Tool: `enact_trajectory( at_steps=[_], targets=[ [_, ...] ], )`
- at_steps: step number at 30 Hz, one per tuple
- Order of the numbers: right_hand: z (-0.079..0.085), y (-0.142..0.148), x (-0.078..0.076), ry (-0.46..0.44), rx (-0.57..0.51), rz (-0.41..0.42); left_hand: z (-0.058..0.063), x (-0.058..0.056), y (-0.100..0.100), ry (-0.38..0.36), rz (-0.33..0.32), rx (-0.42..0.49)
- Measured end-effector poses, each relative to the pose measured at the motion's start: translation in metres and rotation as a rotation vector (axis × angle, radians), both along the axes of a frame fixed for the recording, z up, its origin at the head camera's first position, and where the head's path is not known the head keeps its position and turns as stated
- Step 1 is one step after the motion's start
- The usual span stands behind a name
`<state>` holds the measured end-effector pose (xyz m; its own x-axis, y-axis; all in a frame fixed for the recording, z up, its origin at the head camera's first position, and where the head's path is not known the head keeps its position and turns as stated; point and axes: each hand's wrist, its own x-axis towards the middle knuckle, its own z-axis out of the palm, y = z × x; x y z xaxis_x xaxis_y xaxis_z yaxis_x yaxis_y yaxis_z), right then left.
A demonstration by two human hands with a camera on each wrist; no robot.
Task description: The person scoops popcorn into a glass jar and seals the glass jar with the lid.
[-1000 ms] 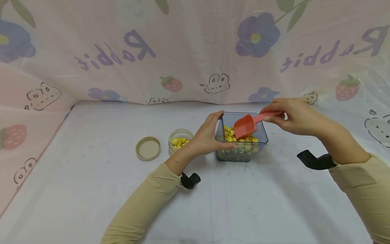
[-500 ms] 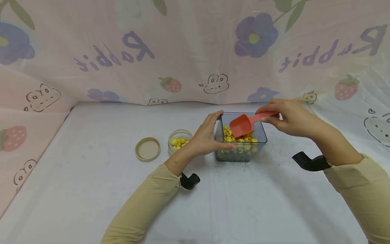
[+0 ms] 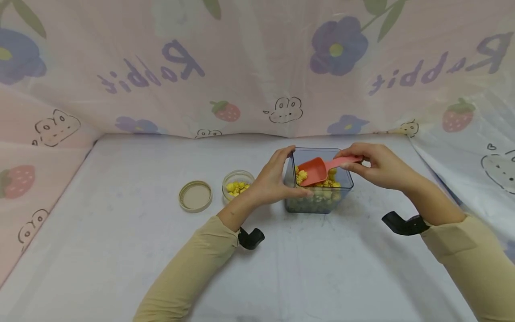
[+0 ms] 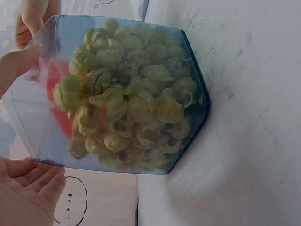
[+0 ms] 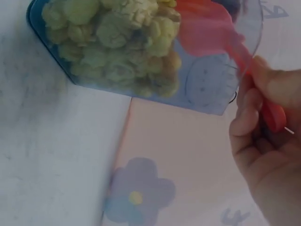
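Note:
A clear bluish square plastic container (image 3: 315,201) stands on the table, with yellow popcorn (image 4: 134,94) heaped inside. My left hand (image 3: 271,183) holds it by its left side, thumb on the near wall and fingers at the far left corner. My right hand (image 3: 378,165) grips the handle of a coral-red scoop (image 3: 315,172) from the right. The scoop's head is down inside the container, its mouth facing left against the popcorn, with a few pieces at its lip. Through the wall in the right wrist view, the scoop (image 5: 207,28) slants down to the popcorn.
Left of the container stands a small round clear jar (image 3: 238,172) with some popcorn in it, partly hidden by my left wrist. A round beige-rimmed lid (image 3: 195,196) lies farther left on the white table (image 3: 120,250). A patterned curtain (image 3: 249,67) hangs behind.
My right hand has moved left and down, pushing the scoop lower into the popcorn and tipping its mouth left. Popcorn now shows at its lip. My left hand and the container have stayed put.

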<state>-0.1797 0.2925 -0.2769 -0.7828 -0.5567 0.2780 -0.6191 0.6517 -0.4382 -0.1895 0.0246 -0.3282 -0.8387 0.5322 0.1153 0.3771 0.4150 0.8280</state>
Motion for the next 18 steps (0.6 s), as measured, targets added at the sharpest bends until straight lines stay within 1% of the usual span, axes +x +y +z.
enact_trajectory(
  at_steps=[6, 9, 12, 15, 18],
  targets=[
    [-0.008, 0.003, 0.003, -0.053, -0.11, -0.007, 0.0, -0.001, 0.0, 0.005, -0.007, -0.004],
    [-0.009, 0.0, 0.003, -0.023, -0.093, -0.012, -0.001, -0.002, 0.001, 0.007, -0.009, -0.005],
    [-0.009, -0.005, 0.002, -0.02, -0.065, -0.027, -0.001, -0.003, 0.001, 0.009, -0.007, -0.007],
    [-0.009, -0.008, 0.003, -0.054, -0.07, -0.033, -0.002, -0.003, 0.001, 0.008, -0.008, -0.01],
    [-0.007, -0.008, 0.003, -0.082, -0.09, -0.009, -0.002, -0.003, 0.0, 0.01, -0.007, -0.01]
  ],
)
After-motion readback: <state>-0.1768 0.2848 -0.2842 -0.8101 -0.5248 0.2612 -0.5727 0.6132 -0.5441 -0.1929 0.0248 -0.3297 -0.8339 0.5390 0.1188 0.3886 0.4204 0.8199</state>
